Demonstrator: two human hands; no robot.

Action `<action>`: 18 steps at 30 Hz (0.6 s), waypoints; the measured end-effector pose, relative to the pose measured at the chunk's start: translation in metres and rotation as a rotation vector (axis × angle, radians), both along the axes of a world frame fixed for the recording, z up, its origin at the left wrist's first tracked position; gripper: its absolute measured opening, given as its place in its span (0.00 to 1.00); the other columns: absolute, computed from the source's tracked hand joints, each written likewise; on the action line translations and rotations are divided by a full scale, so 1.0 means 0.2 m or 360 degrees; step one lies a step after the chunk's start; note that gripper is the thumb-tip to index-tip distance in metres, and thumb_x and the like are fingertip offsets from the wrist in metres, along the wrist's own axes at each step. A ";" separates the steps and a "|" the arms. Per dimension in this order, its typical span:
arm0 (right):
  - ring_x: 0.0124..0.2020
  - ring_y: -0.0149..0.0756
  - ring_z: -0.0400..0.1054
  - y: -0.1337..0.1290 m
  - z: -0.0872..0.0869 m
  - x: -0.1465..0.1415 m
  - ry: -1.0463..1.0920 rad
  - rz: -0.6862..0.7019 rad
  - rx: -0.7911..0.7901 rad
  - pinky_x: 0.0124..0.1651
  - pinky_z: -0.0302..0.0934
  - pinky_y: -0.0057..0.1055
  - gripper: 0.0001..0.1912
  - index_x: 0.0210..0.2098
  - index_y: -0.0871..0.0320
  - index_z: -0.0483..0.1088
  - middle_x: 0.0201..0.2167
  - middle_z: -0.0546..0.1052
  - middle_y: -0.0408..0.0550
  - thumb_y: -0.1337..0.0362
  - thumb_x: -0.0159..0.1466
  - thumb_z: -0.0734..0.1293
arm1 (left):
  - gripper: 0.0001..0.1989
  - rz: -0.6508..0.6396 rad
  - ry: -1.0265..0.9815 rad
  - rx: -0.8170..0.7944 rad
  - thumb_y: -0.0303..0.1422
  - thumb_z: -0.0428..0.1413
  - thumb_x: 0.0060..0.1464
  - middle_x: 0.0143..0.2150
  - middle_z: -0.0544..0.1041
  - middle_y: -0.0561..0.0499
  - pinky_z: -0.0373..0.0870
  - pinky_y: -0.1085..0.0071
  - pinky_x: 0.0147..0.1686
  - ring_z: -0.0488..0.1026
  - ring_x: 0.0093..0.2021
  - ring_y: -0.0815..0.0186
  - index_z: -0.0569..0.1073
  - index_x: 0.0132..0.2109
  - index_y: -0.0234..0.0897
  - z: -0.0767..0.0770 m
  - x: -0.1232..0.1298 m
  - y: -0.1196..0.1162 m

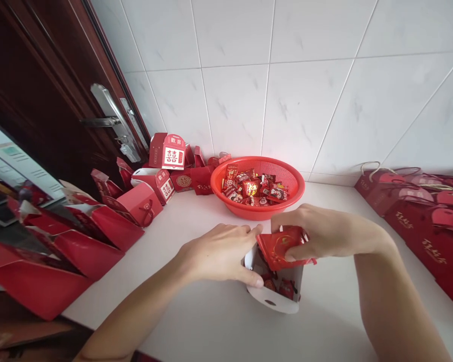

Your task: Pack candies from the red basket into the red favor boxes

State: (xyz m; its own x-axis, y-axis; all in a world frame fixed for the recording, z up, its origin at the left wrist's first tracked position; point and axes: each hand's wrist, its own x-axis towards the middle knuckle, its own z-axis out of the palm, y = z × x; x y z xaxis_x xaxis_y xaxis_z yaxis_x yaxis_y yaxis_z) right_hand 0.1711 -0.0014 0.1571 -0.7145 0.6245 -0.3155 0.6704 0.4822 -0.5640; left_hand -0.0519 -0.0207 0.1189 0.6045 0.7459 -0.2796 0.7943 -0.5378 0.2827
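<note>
The right grip (310,234) pinches 1 red packet (281,247) over the open box (289,305) on the tabletop (196,317); the left grip (226,251) clasps the box's left side. Tilting the packet to clear the rim, with light pressure on the thin walls, should best avoid creases.

The upper box (168,152) and lower box (162,187) read 歡喜 and 囍; bags (407,218) perhaps 百年好合.
</note>
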 end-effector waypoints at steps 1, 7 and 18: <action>0.24 0.31 0.67 0.00 0.00 0.00 0.0012 0.0002 -0.0017 0.27 0.56 0.26 0.17 0.49 0.55 0.71 0.24 0.74 0.38 0.64 0.59 0.68 | 0.38 -0.0004 -0.0003 -0.0022 0.50 0.61 0.49 0.53 0.77 0.47 0.69 0.66 0.44 0.77 0.49 0.52 0.62 0.65 0.45 0.00 0.00 0.00; 0.24 0.31 0.66 -0.02 0.00 -0.02 -0.0123 -0.0036 0.0064 0.28 0.52 0.26 0.16 0.44 0.56 0.72 0.22 0.72 0.37 0.66 0.56 0.71 | 0.35 0.0013 -0.0017 -0.0060 0.51 0.63 0.48 0.50 0.78 0.48 0.68 0.67 0.41 0.77 0.45 0.54 0.65 0.60 0.45 0.01 0.00 0.01; 0.24 0.30 0.64 -0.09 -0.03 -0.07 -0.0044 0.0247 0.0326 0.28 0.50 0.27 0.17 0.46 0.53 0.74 0.28 0.75 0.39 0.73 0.58 0.66 | 0.37 0.0064 -0.0016 -0.0057 0.52 0.63 0.47 0.48 0.79 0.48 0.68 0.65 0.43 0.77 0.48 0.51 0.66 0.61 0.45 0.00 0.00 0.02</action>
State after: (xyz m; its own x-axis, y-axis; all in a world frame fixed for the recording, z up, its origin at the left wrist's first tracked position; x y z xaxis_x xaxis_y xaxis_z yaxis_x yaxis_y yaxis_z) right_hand 0.1573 -0.0202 0.1512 -0.7997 0.5607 -0.2144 0.5931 0.6829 -0.4264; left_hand -0.0517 -0.0162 0.1188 0.5770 0.7593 -0.3008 0.8122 -0.4947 0.3091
